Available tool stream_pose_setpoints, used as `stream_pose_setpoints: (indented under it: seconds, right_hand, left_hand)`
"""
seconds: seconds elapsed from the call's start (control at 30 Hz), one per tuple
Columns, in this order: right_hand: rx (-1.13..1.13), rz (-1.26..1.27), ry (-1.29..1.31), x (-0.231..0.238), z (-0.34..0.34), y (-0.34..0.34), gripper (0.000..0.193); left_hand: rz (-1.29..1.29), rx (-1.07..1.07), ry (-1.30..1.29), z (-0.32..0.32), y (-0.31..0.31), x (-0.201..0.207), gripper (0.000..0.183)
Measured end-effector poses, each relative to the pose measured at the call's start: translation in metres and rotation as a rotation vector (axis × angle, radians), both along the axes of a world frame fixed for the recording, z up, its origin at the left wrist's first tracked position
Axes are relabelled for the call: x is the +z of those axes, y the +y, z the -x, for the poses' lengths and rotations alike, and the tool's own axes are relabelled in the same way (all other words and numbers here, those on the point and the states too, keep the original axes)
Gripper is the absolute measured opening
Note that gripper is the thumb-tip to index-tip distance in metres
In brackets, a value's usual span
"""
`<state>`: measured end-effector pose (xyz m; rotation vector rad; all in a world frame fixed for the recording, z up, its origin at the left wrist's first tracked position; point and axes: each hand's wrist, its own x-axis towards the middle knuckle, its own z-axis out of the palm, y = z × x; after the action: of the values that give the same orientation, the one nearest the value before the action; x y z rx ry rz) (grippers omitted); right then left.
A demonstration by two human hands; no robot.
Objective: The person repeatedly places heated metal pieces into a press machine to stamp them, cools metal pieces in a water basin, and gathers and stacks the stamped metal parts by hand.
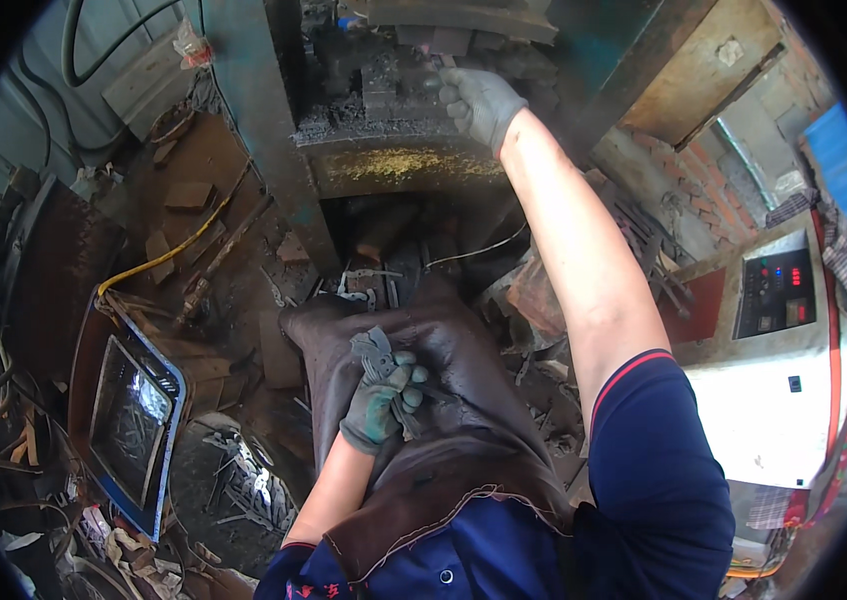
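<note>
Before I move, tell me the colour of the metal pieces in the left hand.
Dull grey; the metal pieces in the left hand show best in the head view.

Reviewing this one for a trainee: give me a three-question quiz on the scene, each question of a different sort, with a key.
1. Which hand holds the flat grey metal pieces?
2. True or false: the right hand is gloved.
3. On which side of the picture does the white-fronted cabinet stand? A) left B) right

Key:
1. The left hand.
2. True.
3. B.
</note>
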<state>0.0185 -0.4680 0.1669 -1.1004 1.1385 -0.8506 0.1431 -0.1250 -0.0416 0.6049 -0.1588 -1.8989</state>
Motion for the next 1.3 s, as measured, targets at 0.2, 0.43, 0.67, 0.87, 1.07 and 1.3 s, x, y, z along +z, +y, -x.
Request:
stream_pose_setpoints:
  seconds: [0.2, 0.43, 0.67, 0.87, 1.07, 1.3]
  right_hand:
    - [0.008, 0.003, -0.015, 0.004, 0.004, 0.012, 0.027]
    - [0.147, 0.107, 0.145, -0.037, 0.056, 0.16, 0.027]
    - [0.59, -0.123, 0.269, -0.142, 0.086, 0.303, 0.028]
    - [0.035, 0.428, 0.229, -0.143, 0.162, 0.313, 0.025]
    - [-0.816, -0.05, -0.103, -0.162, 0.24, 0.282, 0.023]
    - [-0.888, -0.16, -0.486, -0.19, 0.276, 0.199, 0.027]
  left_hand:
    - [0.008, -0.017, 0.02, 0.002, 0.002, -0.001, 0.022]
    - [-0.068, 0.089, 0.117, -0.006, 0.002, 0.002, 0.033]
    - [0.041, 0.041, 0.18, 0.005, -0.008, -0.007, 0.037]
    - [0.064, -0.026, 0.077, -0.009, 0.005, -0.017, 0.04]
    - [0.01, -0.026, 0.048, 0.001, -0.004, -0.011, 0.032]
    - [0.022, -0.031, 0.134, 0.001, -0.011, -0.005, 0.031]
